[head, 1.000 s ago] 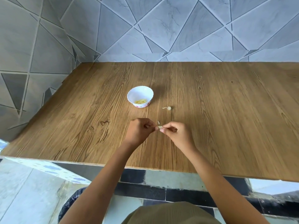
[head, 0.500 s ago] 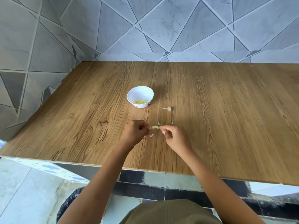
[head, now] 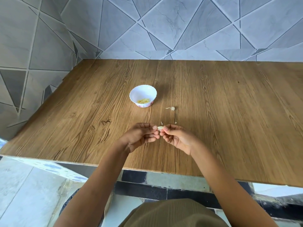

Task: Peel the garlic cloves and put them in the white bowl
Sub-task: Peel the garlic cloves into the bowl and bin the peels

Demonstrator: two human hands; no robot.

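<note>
Beneath both hands, spreading out on every side: wooden table (head: 213, 104), bare grain, near edge just behind the wrists. Beyond the hands and a little to their left, well apart from them: white bowl (head: 143, 95), upright, scalloped rim, pale yellow peeled cloves (head: 144, 100) lying in its bottom. Over the table, close together, palms turned partly toward each other: left hand (head: 139, 136) and right hand (head: 177, 138), fingertips meeting, both pinched onto one garlic clove (head: 160, 127), pale, held between thumb and fingers of each. Past the right hand, apart from it: garlic scrap (head: 171, 108) on the wood. Just beyond the fingertips: tiny skin flecks (head: 161, 123), loose on the surface.
</note>
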